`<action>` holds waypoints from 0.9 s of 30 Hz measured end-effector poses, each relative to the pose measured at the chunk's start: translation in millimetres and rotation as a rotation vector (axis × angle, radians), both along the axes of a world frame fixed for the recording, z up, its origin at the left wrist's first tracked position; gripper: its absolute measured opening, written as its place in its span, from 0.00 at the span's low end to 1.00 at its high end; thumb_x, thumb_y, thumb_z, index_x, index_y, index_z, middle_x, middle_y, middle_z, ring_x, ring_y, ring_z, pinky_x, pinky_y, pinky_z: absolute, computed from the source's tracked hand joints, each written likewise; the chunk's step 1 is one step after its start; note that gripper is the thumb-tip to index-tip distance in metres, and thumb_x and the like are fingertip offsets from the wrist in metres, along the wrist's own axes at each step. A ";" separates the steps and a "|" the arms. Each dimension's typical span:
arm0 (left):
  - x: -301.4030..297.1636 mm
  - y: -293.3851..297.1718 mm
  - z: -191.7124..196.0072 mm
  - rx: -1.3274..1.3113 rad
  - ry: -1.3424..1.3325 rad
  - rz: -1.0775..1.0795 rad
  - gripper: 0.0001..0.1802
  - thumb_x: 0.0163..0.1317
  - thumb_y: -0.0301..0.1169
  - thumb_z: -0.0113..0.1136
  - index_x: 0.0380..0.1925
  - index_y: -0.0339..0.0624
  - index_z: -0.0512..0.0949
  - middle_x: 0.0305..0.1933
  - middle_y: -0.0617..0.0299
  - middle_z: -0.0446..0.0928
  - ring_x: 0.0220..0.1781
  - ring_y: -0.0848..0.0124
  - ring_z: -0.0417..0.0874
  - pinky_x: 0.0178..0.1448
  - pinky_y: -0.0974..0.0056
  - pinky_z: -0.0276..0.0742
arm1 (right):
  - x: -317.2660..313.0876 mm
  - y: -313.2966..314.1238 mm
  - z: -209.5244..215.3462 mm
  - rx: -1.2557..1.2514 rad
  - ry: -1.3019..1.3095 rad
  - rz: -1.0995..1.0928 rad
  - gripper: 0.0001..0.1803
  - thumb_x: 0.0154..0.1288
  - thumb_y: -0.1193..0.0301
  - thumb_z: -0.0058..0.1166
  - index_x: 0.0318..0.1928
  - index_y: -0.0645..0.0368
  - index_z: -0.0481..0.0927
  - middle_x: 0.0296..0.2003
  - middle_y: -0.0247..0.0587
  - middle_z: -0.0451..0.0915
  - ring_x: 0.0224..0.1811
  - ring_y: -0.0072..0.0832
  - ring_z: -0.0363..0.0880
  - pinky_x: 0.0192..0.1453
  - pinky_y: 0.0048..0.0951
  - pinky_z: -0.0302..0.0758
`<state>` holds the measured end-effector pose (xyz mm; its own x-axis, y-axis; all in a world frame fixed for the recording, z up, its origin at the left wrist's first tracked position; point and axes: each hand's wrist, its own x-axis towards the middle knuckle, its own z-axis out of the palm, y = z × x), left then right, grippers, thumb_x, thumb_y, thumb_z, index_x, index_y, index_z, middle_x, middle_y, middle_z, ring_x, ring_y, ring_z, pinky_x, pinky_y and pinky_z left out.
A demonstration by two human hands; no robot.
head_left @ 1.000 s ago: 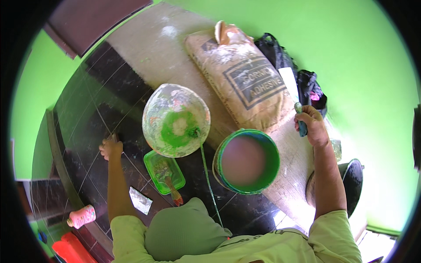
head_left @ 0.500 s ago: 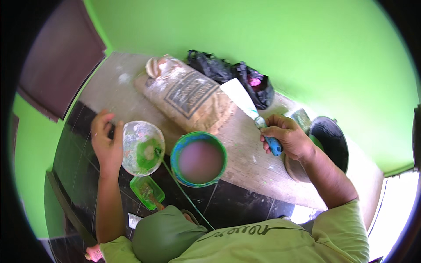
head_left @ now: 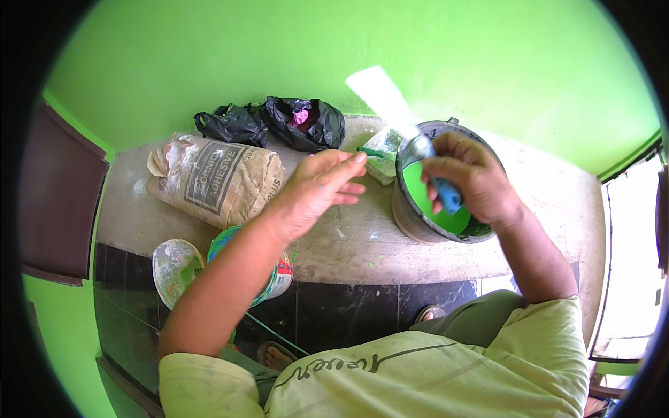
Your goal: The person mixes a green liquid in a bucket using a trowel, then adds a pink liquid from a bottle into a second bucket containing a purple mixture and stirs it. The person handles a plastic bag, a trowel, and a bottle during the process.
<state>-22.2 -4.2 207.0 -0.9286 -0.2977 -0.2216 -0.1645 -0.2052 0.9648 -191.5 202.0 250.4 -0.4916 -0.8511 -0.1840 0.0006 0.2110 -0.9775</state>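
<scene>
My right hand (head_left: 470, 174) is closed round the blue handle of a putty knife (head_left: 380, 97), whose broad pale blade points up and to the left. It is above a black bucket (head_left: 408, 221) with bright green paint (head_left: 424, 202) inside. Left of that bucket, my left hand (head_left: 317, 189) hangs open, fingers stretched to the right and nothing in them. Close behind its fingertips lies a whitish, green-stained block-like thing (head_left: 381, 167); whether they touch, I cannot tell. My left forearm partly covers a smaller tub (head_left: 223, 240) with a blue-green rim.
A brown paper sack (head_left: 254, 177) lies on the pale floor, with two black plastic bags (head_left: 233, 125) (head_left: 326, 129) behind it by the green wall (head_left: 432, 56). A paint-smeared white bowl (head_left: 167, 261) stands at left. A thin cord (head_left: 275, 334) crosses the black tiles near my feet.
My view and body have turned right. My left hand has gone from beside the white bowl to near the black bucket. The putty knife, still in my right hand, is now over that bucket.
</scene>
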 end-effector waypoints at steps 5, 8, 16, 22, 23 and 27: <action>-22.6 20.4 -21.1 0.274 0.244 0.157 0.19 0.74 0.44 0.63 0.52 0.40 0.80 0.51 0.55 0.82 0.54 0.64 0.82 0.61 0.55 0.79 | 18.9 -6.1 -40.5 -0.019 -0.098 0.100 0.14 0.75 0.74 0.59 0.50 0.69 0.69 0.34 0.43 0.79 0.30 0.26 0.82 0.31 0.31 0.85; -23.7 26.2 -29.8 0.347 0.297 0.367 0.14 0.72 0.40 0.65 0.48 0.43 0.81 0.47 0.59 0.83 0.52 0.66 0.81 0.59 0.56 0.78 | 33.5 -11.3 -47.3 -0.070 -0.137 0.085 0.13 0.76 0.75 0.58 0.50 0.69 0.68 0.36 0.43 0.78 0.31 0.26 0.82 0.32 0.30 0.84; -11.7 45.2 -71.1 0.255 0.264 0.559 0.08 0.67 0.31 0.70 0.42 0.43 0.82 0.40 0.63 0.85 0.41 0.73 0.83 0.51 0.63 0.78 | 67.5 -7.9 -89.5 -0.066 -0.294 0.070 0.13 0.77 0.74 0.56 0.49 0.67 0.66 0.36 0.43 0.76 0.30 0.27 0.82 0.32 0.32 0.85; -0.4 47.2 -91.1 0.224 0.278 0.582 0.05 0.68 0.28 0.69 0.40 0.39 0.84 0.38 0.63 0.85 0.36 0.78 0.83 0.42 0.70 0.78 | 71.1 -0.4 -120.5 0.065 -0.270 0.240 0.13 0.74 0.78 0.58 0.52 0.67 0.69 0.42 0.46 0.81 0.44 0.34 0.89 0.47 0.32 0.85; -0.4 43.8 -91.5 0.237 0.290 0.617 0.06 0.68 0.27 0.69 0.41 0.37 0.84 0.39 0.62 0.85 0.37 0.77 0.84 0.43 0.69 0.79 | 71.4 1.7 -121.9 0.062 -0.282 0.269 0.13 0.74 0.78 0.59 0.52 0.67 0.69 0.42 0.46 0.81 0.44 0.34 0.89 0.47 0.32 0.85; 1.5 32.8 -95.3 0.229 0.334 0.693 0.08 0.68 0.25 0.68 0.45 0.35 0.83 0.42 0.60 0.85 0.39 0.75 0.85 0.45 0.68 0.81 | 80.6 5.2 -133.5 0.078 -0.366 0.307 0.14 0.73 0.80 0.60 0.53 0.67 0.70 0.43 0.46 0.82 0.45 0.35 0.89 0.47 0.32 0.86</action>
<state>-20.7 28.5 111.7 -0.5768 -0.8119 -0.0901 0.3631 -0.3536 0.8621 -110.9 207.2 116.9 -0.1108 -0.9236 -0.3669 0.2680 0.3277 -0.9060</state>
